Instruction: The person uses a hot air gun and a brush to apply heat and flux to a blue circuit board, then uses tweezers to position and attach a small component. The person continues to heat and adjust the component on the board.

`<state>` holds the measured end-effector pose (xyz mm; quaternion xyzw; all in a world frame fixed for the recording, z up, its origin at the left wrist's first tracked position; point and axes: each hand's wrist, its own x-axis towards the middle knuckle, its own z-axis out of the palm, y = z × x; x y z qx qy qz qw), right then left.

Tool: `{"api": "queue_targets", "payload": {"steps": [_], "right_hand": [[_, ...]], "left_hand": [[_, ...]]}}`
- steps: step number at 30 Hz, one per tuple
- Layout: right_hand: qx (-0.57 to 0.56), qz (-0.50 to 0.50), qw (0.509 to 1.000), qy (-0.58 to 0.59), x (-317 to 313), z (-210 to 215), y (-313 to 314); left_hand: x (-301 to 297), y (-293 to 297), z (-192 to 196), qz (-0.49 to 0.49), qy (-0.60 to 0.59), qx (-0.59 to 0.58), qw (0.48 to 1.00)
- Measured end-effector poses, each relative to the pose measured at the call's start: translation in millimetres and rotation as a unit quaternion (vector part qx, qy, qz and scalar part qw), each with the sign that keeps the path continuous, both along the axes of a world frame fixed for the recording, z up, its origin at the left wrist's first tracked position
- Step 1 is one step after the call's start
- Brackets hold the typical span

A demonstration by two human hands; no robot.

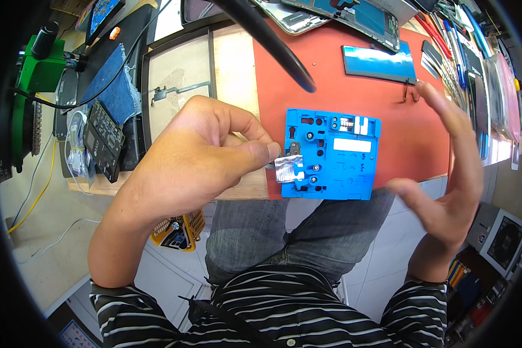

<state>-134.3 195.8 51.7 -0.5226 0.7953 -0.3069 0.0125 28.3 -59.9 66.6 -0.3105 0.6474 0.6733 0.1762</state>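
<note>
My left hand (pixel 206 148) is closed in a pinch over the left edge of a blue repair holder (pixel 354 174). Between thumb and forefinger it grips a small part with silver foil (pixel 288 169), which overlaps the holder's lower left. A small dark piece (pixel 294 148) shows just above the foil; whether the two are joined I cannot tell. The holder has metal posts, recesses and a white label, and lies at the front edge of a red mat (pixel 412 156). To its right, my right hand (pixel 455 180) is raised and open, thumb and fingers apart, with nothing in it.
A black rod (pixel 272 46) slants over the mat from the top. Behind the holder lies a shiny dark blue slab (pixel 379 62), with phone frames (pixel 359 23) beyond. Tools crowd the right. Leftward are a shallow tray (pixel 180 64) with a flex cable and a circuit board (pixel 103 141).
</note>
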Motion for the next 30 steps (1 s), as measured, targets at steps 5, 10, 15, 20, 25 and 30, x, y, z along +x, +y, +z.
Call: {"api": "queue_targets", "payload": {"steps": [5,10,15,20,25,30], "right_hand": [[0.009,-0.090,0.995,0.037,-22,13,37],[0.044,-0.093,0.992,0.066,-27,18,51],[0.046,-0.088,0.993,0.061,-23,16,47],[0.032,-0.074,0.996,0.042,-19,16,40],[0.015,-0.048,0.998,0.031,-14,14,28],[0.007,-0.030,0.999,0.029,-10,11,19]], "left_hand": [[-2,-1,0,-0.009,0.012,-0.003,1.000],[-2,-1,-4,0.001,0.024,-0.014,1.000],[-1,0,-6,-0.004,0.033,-0.026,0.999],[0,-2,-6,-0.013,0.025,-0.028,0.999],[0,-6,-9,-0.036,0.019,-0.042,0.998],[-4,-5,-6,-0.035,0.035,-0.038,0.998]]}}
